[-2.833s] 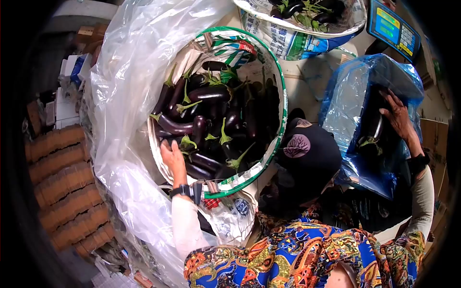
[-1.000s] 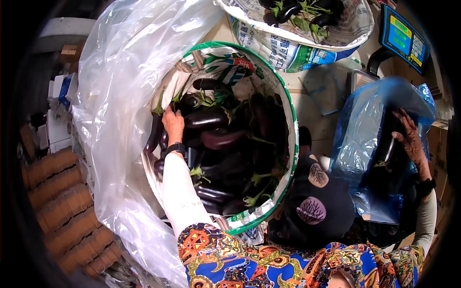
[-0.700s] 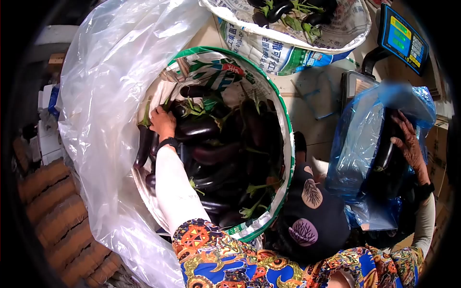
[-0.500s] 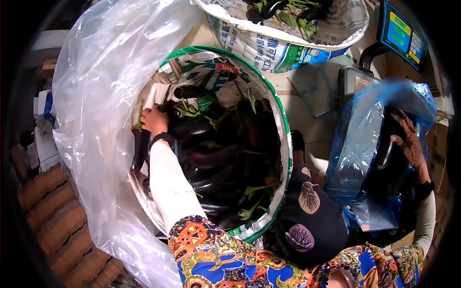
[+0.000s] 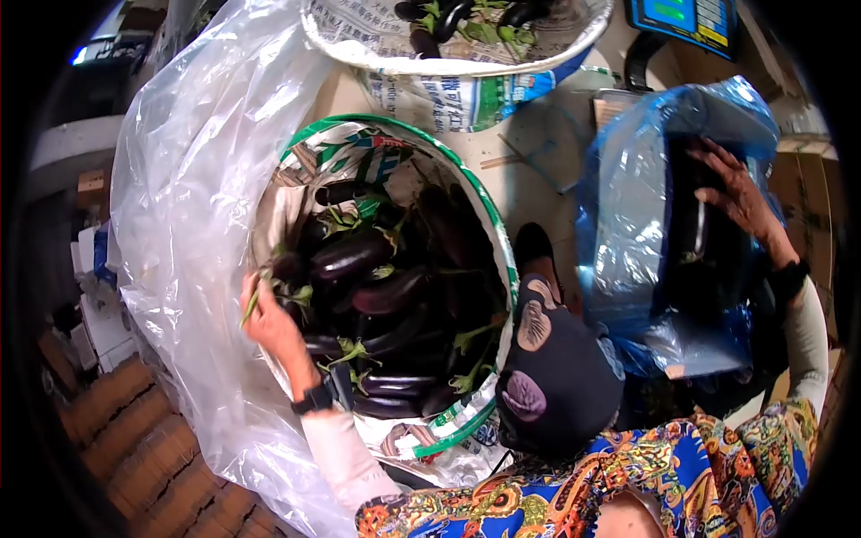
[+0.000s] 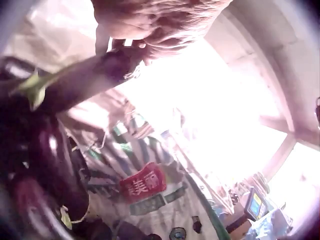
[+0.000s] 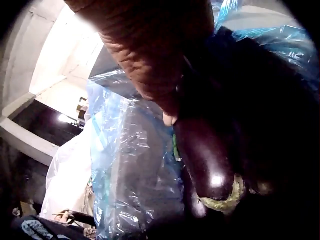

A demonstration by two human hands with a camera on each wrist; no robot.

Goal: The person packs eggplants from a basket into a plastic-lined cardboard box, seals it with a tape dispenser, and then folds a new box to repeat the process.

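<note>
At the left side of the green-rimmed basket (image 5: pixel 514 260), my left hand (image 5: pixel 276 330) has its fingers curled by a green stem. The left wrist view shows that hand (image 6: pixel 160 22) gripping one end of a dark eggplant (image 6: pixel 82 82). Many more eggplants (image 5: pixel 354 255) fill the basket. Inside the blue plastic bag (image 5: pixel 623 224), my right hand (image 5: pixel 740 199) rests with extended fingers on dark eggplants (image 5: pixel 698 229). In the right wrist view a glossy eggplant (image 7: pixel 205 155) lies just below that hand (image 7: pixel 150 50), whose fingertips are mostly hidden.
Clear plastic sheeting (image 5: pixel 193 206) drapes along the basket's left side. Another sack (image 5: pixel 448 67) with eggplants stands at the top, beside a scale display (image 5: pixel 686 20). A person's dark patterned cap (image 5: pixel 560 386) is between basket and bag. Brown stacks (image 5: pixel 148 448) are at lower left.
The left hand has moved toward the basket's left rim and turned, an eggplant's end now in its grip. The head view has shifted. The right hand remains on the bagged eggplants.
</note>
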